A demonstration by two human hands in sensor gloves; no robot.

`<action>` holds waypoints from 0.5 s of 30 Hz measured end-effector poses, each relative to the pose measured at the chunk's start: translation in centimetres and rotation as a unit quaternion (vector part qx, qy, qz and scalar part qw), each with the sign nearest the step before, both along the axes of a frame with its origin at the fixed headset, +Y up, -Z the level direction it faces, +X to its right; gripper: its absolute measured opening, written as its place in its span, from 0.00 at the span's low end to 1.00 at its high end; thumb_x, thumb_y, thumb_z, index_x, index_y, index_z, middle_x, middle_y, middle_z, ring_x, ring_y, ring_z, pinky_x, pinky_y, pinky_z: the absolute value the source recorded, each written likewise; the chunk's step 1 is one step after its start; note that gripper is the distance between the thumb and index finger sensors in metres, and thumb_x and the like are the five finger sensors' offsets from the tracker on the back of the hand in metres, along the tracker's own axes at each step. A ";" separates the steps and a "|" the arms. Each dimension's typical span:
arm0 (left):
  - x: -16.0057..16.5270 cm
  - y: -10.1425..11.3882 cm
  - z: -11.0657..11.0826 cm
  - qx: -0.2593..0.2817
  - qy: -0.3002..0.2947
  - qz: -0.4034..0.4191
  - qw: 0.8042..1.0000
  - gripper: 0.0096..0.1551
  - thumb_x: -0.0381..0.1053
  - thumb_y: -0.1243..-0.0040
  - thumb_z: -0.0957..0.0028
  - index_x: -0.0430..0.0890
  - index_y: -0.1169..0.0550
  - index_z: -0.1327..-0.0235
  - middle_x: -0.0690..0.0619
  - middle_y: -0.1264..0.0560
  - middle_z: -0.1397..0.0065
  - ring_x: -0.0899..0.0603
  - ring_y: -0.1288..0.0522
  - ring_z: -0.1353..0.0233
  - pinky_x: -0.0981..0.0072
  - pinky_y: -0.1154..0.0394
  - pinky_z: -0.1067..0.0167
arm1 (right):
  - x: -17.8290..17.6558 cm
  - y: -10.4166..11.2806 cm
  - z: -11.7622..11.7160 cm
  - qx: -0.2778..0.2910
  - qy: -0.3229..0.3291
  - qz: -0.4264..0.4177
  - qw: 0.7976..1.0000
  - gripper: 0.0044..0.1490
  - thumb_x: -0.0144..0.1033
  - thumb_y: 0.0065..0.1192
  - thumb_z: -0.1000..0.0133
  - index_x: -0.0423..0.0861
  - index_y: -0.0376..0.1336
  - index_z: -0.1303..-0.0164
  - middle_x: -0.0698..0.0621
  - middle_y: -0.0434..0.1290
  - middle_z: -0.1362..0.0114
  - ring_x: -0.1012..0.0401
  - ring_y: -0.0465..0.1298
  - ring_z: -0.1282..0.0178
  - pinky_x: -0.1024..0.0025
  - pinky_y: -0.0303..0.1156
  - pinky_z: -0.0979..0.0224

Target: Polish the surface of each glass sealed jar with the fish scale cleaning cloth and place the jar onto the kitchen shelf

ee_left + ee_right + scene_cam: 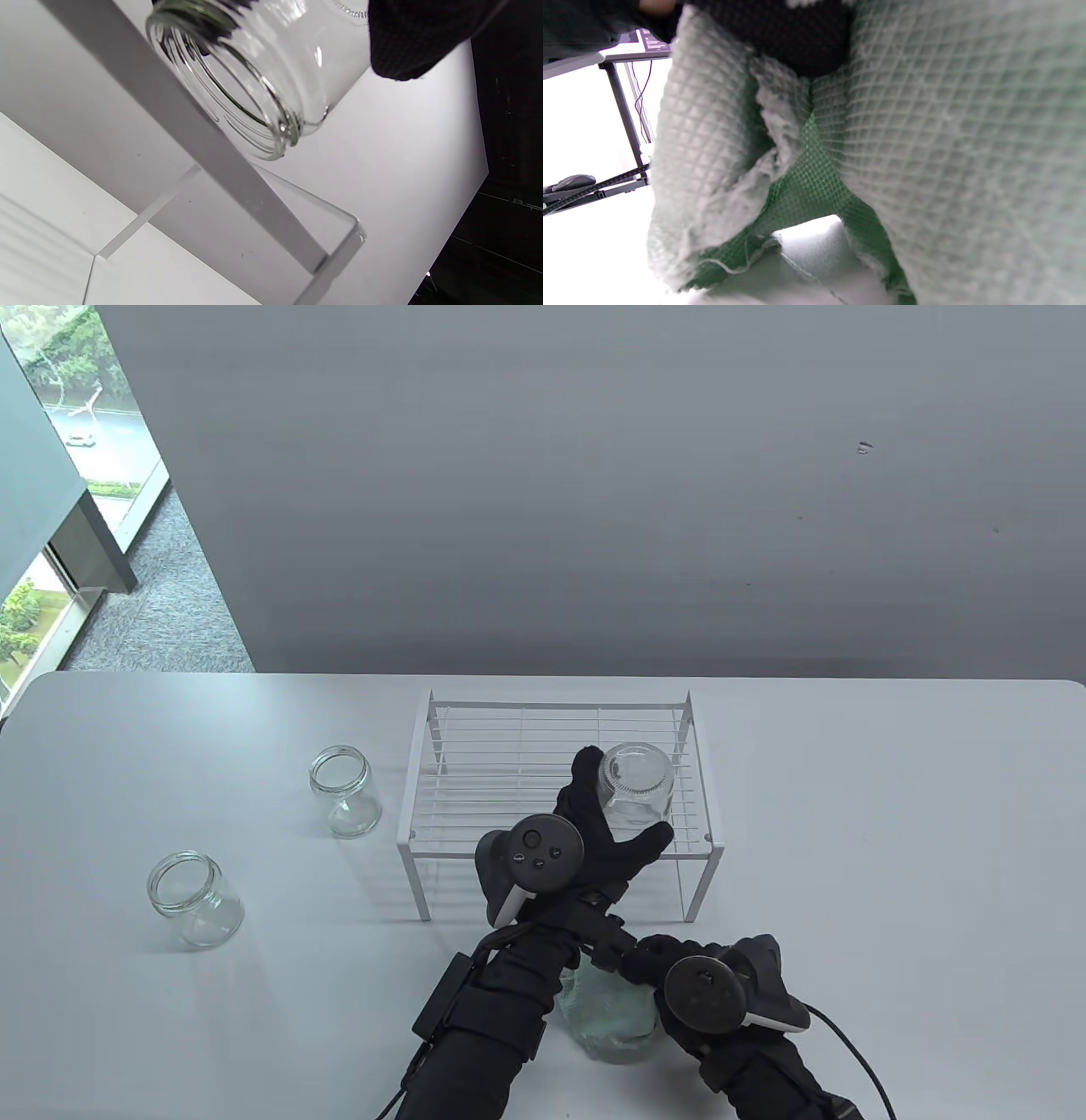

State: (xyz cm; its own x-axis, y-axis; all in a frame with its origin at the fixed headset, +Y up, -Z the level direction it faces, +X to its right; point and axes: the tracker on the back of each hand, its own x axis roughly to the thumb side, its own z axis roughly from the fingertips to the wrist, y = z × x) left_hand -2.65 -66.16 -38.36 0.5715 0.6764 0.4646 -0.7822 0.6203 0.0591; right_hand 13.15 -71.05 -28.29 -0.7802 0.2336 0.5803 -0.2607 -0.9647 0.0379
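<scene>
A glass jar (636, 793) is held by the left hand (594, 836) over the right front part of the wire shelf (475, 780), base upward and mouth downward. The fingers are curled round its far side and the thumb is spread along its near side, so that the open mouth can be lowered toward the grid. In the left wrist view the rim (254, 114) is seen tilted above the shelf's front bar (203, 148); whether it touches the wires cannot be told. The green cloth (611, 1010) is kept bunched in the right hand (704, 984), low near the table's front edge, presumably ready for the next jar; the fingers are hidden, but fabric is gathered round them in the right wrist view. 2 further jars, one (345, 791) beside the shelf and one (193, 897) nearer, stand upright on the table (891, 814), apparently awaiting polishing.
</scene>
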 end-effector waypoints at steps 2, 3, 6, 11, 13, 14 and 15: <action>0.5 -0.1 -0.3 -0.002 0.002 -0.007 1.000 0.71 0.70 0.32 0.55 0.30 0.55 0.24 0.31 0.39 0.23 0.25 0.28 0.29 0.31 0.40 0.34 | 0.1 0.1 0.0 -0.003 -0.003 0.005 1.000 0.24 0.16 0.59 0.48 0.42 0.75 0.45 0.31 0.75 0.39 0.41 0.82 0.48 0.46 0.74 0.47; 0.6 -0.1 -0.5 -0.003 0.003 -0.010 1.000 0.71 0.70 0.32 0.55 0.30 0.55 0.24 0.31 0.39 0.23 0.25 0.28 0.29 0.31 0.40 0.34 | 0.2 0.1 0.0 -0.003 -0.006 0.008 1.000 0.24 0.16 0.59 0.48 0.42 0.75 0.45 0.31 0.75 0.39 0.41 0.82 0.48 0.46 0.74 0.47; 1.0 -0.1 -0.9 -0.013 0.012 -0.016 1.000 0.70 0.70 0.32 0.55 0.30 0.55 0.24 0.32 0.39 0.23 0.25 0.28 0.29 0.31 0.40 0.34 | 0.3 0.3 0.0 0.003 -0.011 0.022 1.000 0.24 0.16 0.59 0.48 0.42 0.75 0.45 0.31 0.75 0.39 0.41 0.82 0.48 0.46 0.74 0.46; 1.8 0.0 -1.1 -0.017 0.019 -0.036 0.999 0.70 0.70 0.32 0.55 0.31 0.56 0.24 0.33 0.39 0.22 0.26 0.28 0.28 0.32 0.40 0.33 | 0.0 0.6 0.3 0.007 -0.006 0.028 1.000 0.24 0.16 0.58 0.48 0.42 0.75 0.44 0.31 0.75 0.38 0.41 0.81 0.48 0.45 0.74 0.46; 2.0 -0.1 -1.1 -0.019 0.021 -0.041 0.999 0.70 0.70 0.32 0.55 0.31 0.56 0.24 0.33 0.39 0.22 0.27 0.28 0.28 0.32 0.40 0.33 | 0.0 0.6 0.3 0.008 -0.006 0.030 0.999 0.24 0.16 0.58 0.48 0.42 0.75 0.44 0.31 0.75 0.38 0.41 0.81 0.48 0.46 0.74 0.46; 2.1 -0.1 -1.1 -0.018 0.022 -0.042 0.999 0.70 0.70 0.32 0.54 0.31 0.56 0.24 0.33 0.39 0.22 0.26 0.28 0.28 0.32 0.40 0.33 | 0.0 0.6 0.3 0.007 -0.006 0.031 0.999 0.24 0.16 0.58 0.48 0.42 0.75 0.45 0.31 0.75 0.39 0.41 0.81 0.48 0.46 0.74 0.46; 2.2 -0.2 -1.1 -0.019 0.022 -0.045 0.999 0.70 0.70 0.32 0.54 0.31 0.56 0.24 0.32 0.39 0.22 0.26 0.28 0.28 0.32 0.40 0.33 | 0.1 0.6 0.3 0.004 -0.008 0.028 1.000 0.24 0.16 0.58 0.48 0.42 0.75 0.44 0.31 0.75 0.38 0.41 0.81 0.48 0.45 0.74 0.46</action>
